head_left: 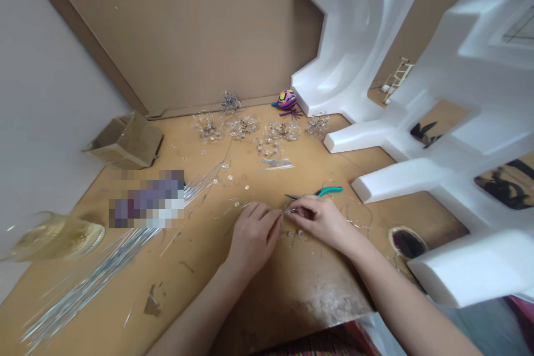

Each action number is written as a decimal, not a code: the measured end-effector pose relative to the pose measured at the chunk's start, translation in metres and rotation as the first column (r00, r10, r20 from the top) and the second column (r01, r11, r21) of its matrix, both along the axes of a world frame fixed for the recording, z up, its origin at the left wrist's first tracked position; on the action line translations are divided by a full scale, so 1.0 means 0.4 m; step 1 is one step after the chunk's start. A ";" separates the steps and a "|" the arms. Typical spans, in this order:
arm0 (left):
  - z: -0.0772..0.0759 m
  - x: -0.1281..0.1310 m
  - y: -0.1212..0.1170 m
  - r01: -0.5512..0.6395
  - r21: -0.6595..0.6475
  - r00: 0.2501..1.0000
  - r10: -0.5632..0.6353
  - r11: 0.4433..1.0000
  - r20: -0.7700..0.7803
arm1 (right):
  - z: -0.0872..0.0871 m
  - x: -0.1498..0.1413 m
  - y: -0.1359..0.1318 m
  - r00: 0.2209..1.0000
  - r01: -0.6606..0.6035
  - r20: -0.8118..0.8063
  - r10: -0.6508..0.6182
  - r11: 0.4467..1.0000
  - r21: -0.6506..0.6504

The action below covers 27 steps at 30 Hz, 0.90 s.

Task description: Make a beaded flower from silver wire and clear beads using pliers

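My left hand [252, 236] and my right hand [321, 221] meet over the cardboard sheet [267, 283], both pinching a small piece of thin silver wire [289, 211] between their fingertips. Teal-handled pliers [321, 192] lie just behind my right hand, untouched. A long bundle of silver wires [125, 250] stretches from the lower left toward the middle. Small clear beads [233, 177] are scattered in front of my hands.
Several finished wire flower shapes [244, 125] sit in a row at the back, next to a colourful toy [287, 100]. White foam packing [417, 122] fills the right side. A small cardboard box [125, 142] and a glass dish [58, 239] stand at the left.
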<state>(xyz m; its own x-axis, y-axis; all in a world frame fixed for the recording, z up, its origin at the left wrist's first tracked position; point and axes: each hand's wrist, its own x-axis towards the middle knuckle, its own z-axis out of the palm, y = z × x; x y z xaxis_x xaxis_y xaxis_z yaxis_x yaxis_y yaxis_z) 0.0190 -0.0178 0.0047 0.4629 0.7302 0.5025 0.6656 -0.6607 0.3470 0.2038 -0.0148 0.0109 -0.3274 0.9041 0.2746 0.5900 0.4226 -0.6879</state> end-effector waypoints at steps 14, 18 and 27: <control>-0.009 0.014 -0.012 0.017 -0.318 0.967 0.065 0.948 0.246 | -0.011 -0.010 -0.009 0.998 0.067 -0.014 -0.068 0.996 -0.064; -0.011 0.013 -0.007 -0.034 -0.247 0.972 0.089 0.969 0.215 | -0.013 -0.012 -0.010 0.998 0.038 -0.036 -0.042 0.995 -0.092; -0.014 0.011 -0.008 -0.059 -0.048 0.997 0.057 0.997 -0.053 | 0.001 -0.024 -0.019 0.999 0.013 -0.047 -0.019 0.992 -0.125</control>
<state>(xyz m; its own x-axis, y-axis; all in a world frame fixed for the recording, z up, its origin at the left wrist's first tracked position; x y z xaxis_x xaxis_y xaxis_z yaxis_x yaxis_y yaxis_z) 0.0234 -0.0211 -0.0008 0.4431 0.7800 0.4419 0.7202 -0.6033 0.3426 0.1942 -0.0224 0.0115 -0.3016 0.9374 0.1741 0.5614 0.3222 -0.7623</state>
